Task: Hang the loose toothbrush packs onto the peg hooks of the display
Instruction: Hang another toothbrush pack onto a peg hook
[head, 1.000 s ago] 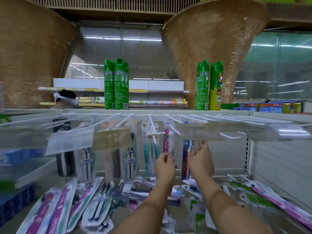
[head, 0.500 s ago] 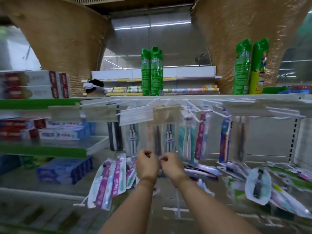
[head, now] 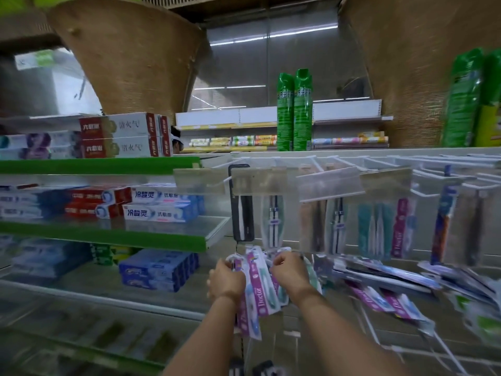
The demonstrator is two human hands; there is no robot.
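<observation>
Several purple-and-white toothbrush packs (head: 257,287) hang down between my two hands, below the display. My left hand (head: 227,279) grips their tops on the left side. My right hand (head: 290,274) grips the tops on the right side. White peg hooks (head: 314,165) jut out from the display rail above, with clear price-tag holders (head: 329,183) at their tips. Other toothbrush packs (head: 375,229) hang from these hooks. Loose toothbrush packs (head: 379,280) lie in a heap on the shelf to the right.
Green shelves (head: 108,237) on the left carry toothpaste boxes (head: 160,204). Green spray cans (head: 294,112) stand on top of the display. A black pack (head: 242,210) hangs at the left end of the hook row. White hooks (head: 379,335) also stick out lower right.
The view has swung left and down. My hands have dropped from the hanging packs and now hold a bunch of purple toothbrush packs lifted from the shelf.
</observation>
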